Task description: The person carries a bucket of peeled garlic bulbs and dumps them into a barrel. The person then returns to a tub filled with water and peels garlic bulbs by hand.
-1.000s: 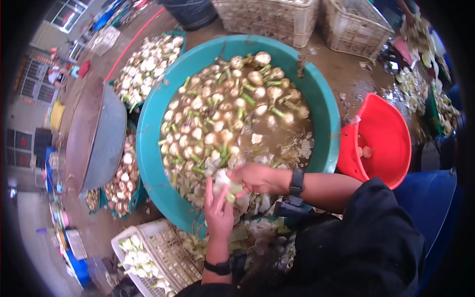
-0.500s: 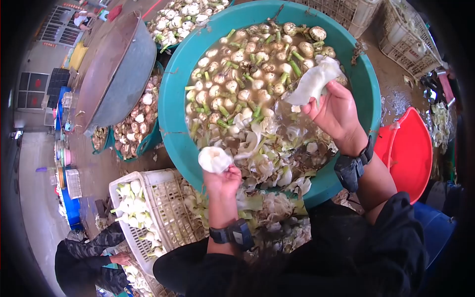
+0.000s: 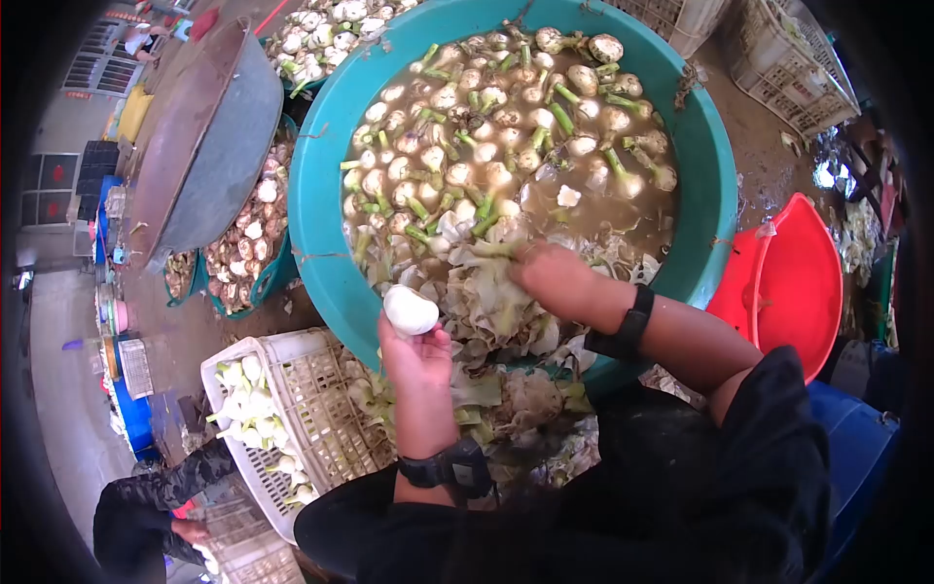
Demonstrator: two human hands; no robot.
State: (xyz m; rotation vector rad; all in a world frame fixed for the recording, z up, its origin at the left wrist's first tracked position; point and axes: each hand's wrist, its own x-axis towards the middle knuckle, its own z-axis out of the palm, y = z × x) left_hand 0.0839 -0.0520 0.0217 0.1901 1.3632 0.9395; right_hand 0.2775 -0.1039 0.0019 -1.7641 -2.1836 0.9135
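Observation:
In my left hand [image 3: 418, 355], near the tub's front rim, rests a smooth white peeled garlic bulb [image 3: 411, 310] with the fingers curled beneath it. My right hand [image 3: 559, 279] reaches over the front part of the big teal tub [image 3: 702, 185], against a heap of wet pale peels [image 3: 491, 302]. Its fingers are blurred and partly hidden, so whether they grip a peel does not show. Behind both hands, many garlic bulbs [image 3: 496, 175] with short green stems float in brown water inside the tub.
A white plastic crate [image 3: 326, 389] of peeled bulbs stands at the left, near another person [image 3: 136, 516]. A red basin [image 3: 803, 282] and a blue barrel [image 3: 851, 438] are at the right. A metal wheelbarrow tray [image 3: 219, 146] leans over baskets of bulbs; more crates [image 3: 788, 63] stand behind.
My right hand has moved down and left from the tub's right side to the peel heap; the large white peel it held up is no longer visible there. The left hand still holds its bulb.

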